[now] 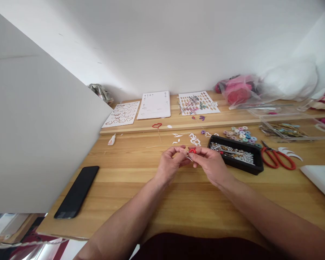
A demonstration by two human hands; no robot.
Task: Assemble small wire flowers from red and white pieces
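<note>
Between my two hands, above the table's middle, is a small red thread-like piece with a thin pale strip or wire beside it. My left hand pinches around the pale end, fingers closed. From the other side my right hand grips the red part between thumb and fingers. The fingertips hide much of the piece. Behind the hands lie white paper cut-outs and a red wrapped outline on a wire stem. Close to my right hand stands a black tray of silver and gold beads.
Red-handled scissors and thread spools lie right. A phone and small glue bottle lie left. On the raised ledge are printed sheets, bagged pink material and a clear box. A white panel bounds the left.
</note>
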